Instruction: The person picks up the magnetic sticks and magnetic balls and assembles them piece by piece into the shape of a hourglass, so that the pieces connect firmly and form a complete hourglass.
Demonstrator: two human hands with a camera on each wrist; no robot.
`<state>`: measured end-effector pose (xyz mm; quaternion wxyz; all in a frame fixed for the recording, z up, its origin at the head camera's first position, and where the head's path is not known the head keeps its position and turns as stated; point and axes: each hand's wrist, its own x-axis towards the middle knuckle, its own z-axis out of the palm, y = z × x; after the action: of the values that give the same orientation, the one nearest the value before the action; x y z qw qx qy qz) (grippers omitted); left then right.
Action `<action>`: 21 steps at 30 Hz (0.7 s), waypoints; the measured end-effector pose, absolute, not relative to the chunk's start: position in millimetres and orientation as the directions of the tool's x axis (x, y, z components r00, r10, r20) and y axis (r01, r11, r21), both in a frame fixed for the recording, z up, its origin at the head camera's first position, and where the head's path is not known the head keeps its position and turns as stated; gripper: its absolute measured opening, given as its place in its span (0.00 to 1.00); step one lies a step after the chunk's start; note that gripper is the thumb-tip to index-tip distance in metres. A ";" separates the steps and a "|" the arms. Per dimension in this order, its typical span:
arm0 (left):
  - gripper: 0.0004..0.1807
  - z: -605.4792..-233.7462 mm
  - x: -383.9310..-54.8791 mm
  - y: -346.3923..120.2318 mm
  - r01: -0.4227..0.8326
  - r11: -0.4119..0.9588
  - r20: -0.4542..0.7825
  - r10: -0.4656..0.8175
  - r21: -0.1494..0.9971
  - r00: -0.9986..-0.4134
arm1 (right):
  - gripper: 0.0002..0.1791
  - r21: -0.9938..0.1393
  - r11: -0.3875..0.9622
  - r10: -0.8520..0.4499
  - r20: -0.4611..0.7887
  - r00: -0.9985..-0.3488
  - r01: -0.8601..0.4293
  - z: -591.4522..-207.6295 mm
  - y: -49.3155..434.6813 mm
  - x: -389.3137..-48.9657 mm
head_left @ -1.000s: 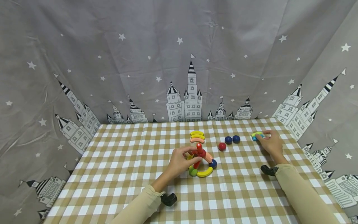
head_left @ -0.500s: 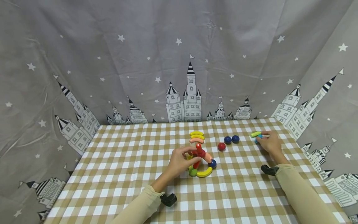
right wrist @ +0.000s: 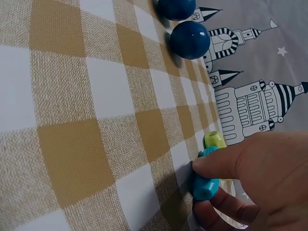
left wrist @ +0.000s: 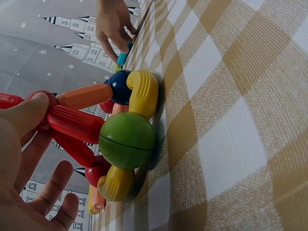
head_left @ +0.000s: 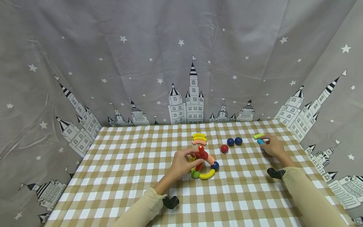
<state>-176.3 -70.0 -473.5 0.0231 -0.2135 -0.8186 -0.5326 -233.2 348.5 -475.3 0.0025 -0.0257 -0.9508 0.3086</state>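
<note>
The right hand (head_left: 274, 146) is pinching a short, turquoise-blue rod of what looks like hard plastic (right wrist: 204, 187), thumb on one side and fingers curling round the other. The rod is sitting at or just above the brown-and-white checked cloth (head_left: 127, 195), near the far right edge, right beside a lime-green rod (right wrist: 214, 138); whether it is touching the cloth is hard to tell. It is probably light, stiff and a little slick, so its middle is offering the surest hold, leaving both ends free. The left hand (head_left: 181, 161), at mid-table, is gripping the glossy red ball (head_left: 203, 155) atop a standing frame, thumb pressing its near side while other fingers are spreading loosely. Ribbed red rods (left wrist: 74, 122) are sloping down from that ball, one meeting a smooth green ball (left wrist: 127, 139) at the base, where curved yellow pieces (head_left: 207, 174) are lying. The parts are likely rigid and hard to break, but the joints are probably the weak spots, so steadying the frame at its top ball is looking sensible.
</note>
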 end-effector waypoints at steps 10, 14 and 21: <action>0.14 -473.4 -175.8 -68.9 0.374 0.339 0.264 0.328 0.863 -0.907 | 0.19 -0.578 0.815 -0.011 0.030 -0.999 -0.026 -474.6 344.7 -227.1; 0.14 -473.0 -175.5 -69.1 0.370 0.348 0.259 0.326 0.862 -0.909 | 0.18 -0.595 0.800 -0.057 0.061 -0.996 -0.083 -471.0 338.8 -223.3; 0.15 -471.5 -174.9 -69.4 0.390 0.372 0.282 0.314 0.842 -0.907 | 0.18 -0.653 0.742 -0.121 0.093 -0.988 -0.152 -452.6 323.6 -210.5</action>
<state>-174.9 -69.4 -471.5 0.0369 -0.2127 -0.8274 -0.5185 -210.5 323.6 -452.6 0.0223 0.0730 -0.9331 0.3515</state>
